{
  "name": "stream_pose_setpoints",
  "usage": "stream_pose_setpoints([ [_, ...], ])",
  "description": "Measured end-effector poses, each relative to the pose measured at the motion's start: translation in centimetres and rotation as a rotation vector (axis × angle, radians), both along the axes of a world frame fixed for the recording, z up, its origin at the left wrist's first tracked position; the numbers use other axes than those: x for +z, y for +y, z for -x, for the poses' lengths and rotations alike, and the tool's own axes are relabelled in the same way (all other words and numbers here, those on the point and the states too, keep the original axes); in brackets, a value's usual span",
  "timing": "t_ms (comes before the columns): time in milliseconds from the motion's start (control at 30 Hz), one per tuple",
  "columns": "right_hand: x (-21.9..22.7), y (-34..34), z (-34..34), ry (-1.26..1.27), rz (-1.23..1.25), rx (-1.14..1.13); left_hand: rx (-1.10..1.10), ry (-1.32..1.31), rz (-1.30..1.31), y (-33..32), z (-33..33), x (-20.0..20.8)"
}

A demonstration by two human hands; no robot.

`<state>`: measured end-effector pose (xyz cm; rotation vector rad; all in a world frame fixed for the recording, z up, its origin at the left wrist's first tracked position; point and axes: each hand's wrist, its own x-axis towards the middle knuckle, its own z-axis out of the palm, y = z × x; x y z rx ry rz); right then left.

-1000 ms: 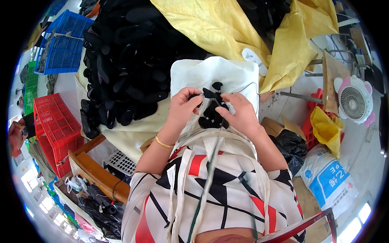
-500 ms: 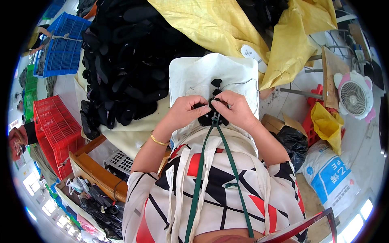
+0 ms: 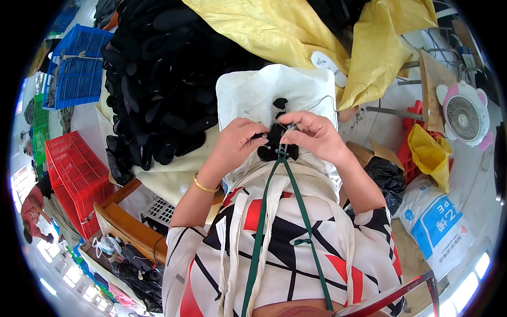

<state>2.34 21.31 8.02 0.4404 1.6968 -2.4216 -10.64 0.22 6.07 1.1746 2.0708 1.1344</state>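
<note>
My left hand (image 3: 240, 140) has its thumb and fingers pinched on something small and dark that I cannot make out. A little to its right, my right hand (image 3: 317, 136) is also pinched, with a thin light line, perhaps thread or a needle, at its fingertips. Small black pieces (image 3: 280, 104) lie between and beyond the hands on a white, tray-like surface (image 3: 243, 87). A thin dark thread (image 3: 323, 100) curls beyond the right hand. Hanging from a green cord (image 3: 301, 203) at my chest is a small metal tool (image 3: 283, 150), just below the fingertips.
A large heap of black shoe-like pieces (image 3: 158, 100) lies to the left. Yellow sheeting (image 3: 264, 26) and a white sole-shaped piece (image 3: 327, 66) are beyond. Crates, red (image 3: 76, 179) and blue (image 3: 79, 68), stand left; a fan (image 3: 465, 116) and white sack (image 3: 435, 227) are right.
My hands have moved apart from nearly touching. The right has shifted right, its fingers lifted a little; the left has drawn slightly left. At far left, a person in red has bent lower.
</note>
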Motion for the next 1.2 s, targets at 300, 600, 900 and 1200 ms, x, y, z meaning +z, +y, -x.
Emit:
stream_pose_setpoints([
  [300,-0.3,0.4,0.0,0.045,-0.435,0.263,-0.053,0.215,-0.211,0.2,0.1,0.6],
  [600,-0.3,0.3,-0.4,0.158,-0.526,0.237,-0.053,0.186,-0.217,0.2,-0.1,0.8],
  [900,-0.5,0.4,-0.3,0.182,-0.506,0.243,-0.053,0.195,-0.214,0.3,0.0,0.8],
  [1200,-1.1,0.5,-0.3,0.196,-0.45,0.258,-0.059,0.186,-0.225,0.4,0.1,1.2],
])
